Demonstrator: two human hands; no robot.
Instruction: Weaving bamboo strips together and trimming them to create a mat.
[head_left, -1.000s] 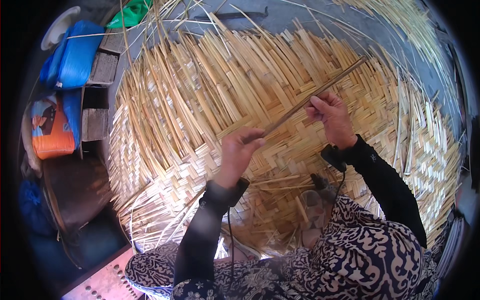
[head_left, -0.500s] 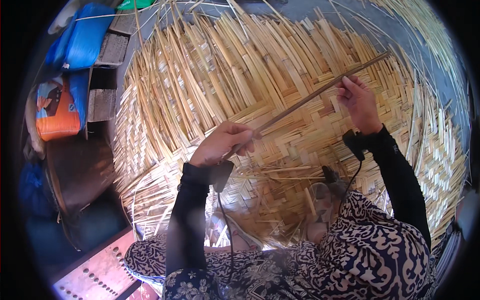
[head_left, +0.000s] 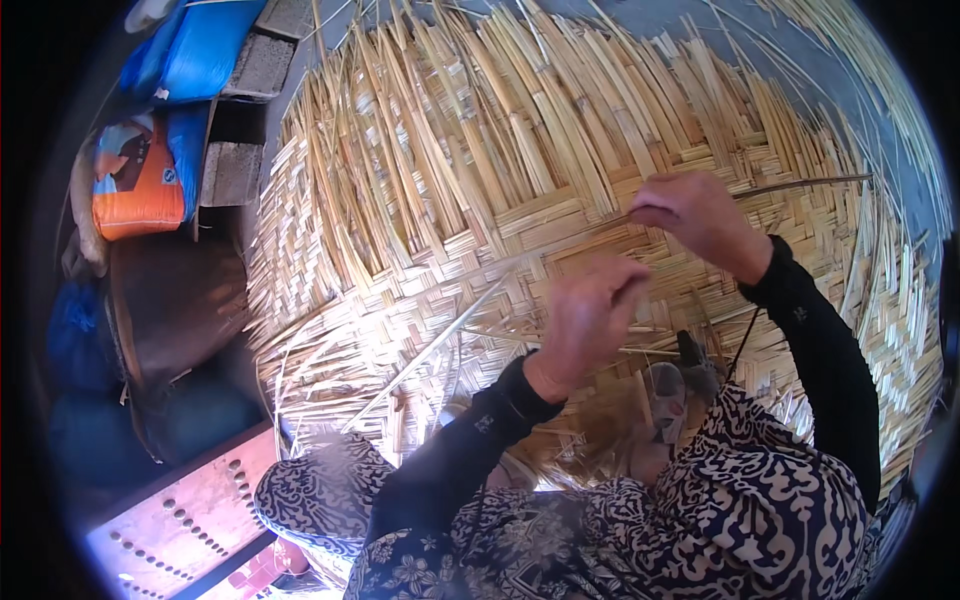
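A large woven mat of flat tan reed strips (head_left: 560, 230) lies before me, its strips loose and unwoven along the far side. My right hand (head_left: 700, 222) is closed on a long thin brown reed strip (head_left: 810, 183), which runs out to the right over the weave. Whether that strip carries on left past the fingers I cannot tell. Nearer to me, my left hand (head_left: 588, 318) hovers over the mat with fingers curled in; it is somewhat blurred, and anything within it is hidden. A pale loose strip (head_left: 430, 347) slants across the mat to its left.
At the left stand an orange bag (head_left: 143, 185), a blue bag (head_left: 207, 50) and grey blocks (head_left: 232, 173). A pink panel with rows of holes (head_left: 190, 510) is at the lower left. More loose reeds (head_left: 860, 75) lie at the far right. My feet are close to the mat's near part.
My left hand has left the brown strip's near end and moved right, toward my right hand. The right hand is slightly lower, and the strip now lies flatter. The view has shifted a little.
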